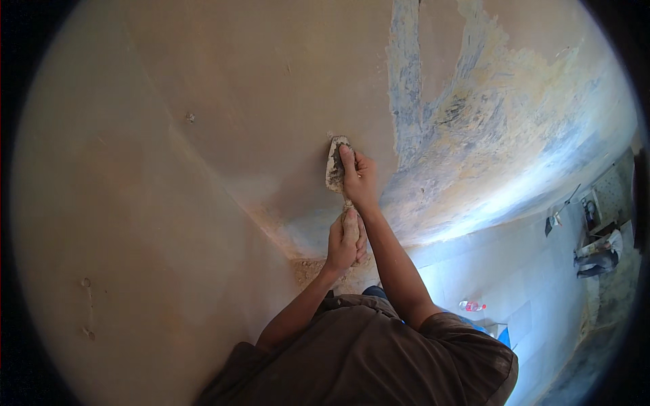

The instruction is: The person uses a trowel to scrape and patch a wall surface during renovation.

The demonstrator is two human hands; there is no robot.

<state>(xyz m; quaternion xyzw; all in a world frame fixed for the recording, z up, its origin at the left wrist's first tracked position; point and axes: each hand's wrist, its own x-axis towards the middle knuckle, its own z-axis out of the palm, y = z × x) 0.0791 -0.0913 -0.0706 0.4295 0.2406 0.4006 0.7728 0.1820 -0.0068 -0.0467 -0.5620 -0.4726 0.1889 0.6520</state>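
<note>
A small trowel [334, 174] with a blade crusted in dried plaster points upward against the beige wall [257, 81]. My left hand [344, 243] is closed round its handle, low on the tool. Higher up, my right hand [361, 179] grips the blade's right edge, its thumb flat on the near face and the other fingers curled behind. The blade tip is beside a small pale mark on the wall; whether it touches the surface I cannot tell.
Right of my hands, the wall carries rough grey-white patches [467, 115]. A wall corner runs down at left, with crumbly debris [315, 274] at its foot. On the floor at right lies a red-and-clear bottle [472, 306]. Grey and white clothing-like items [602, 256] show farther right.
</note>
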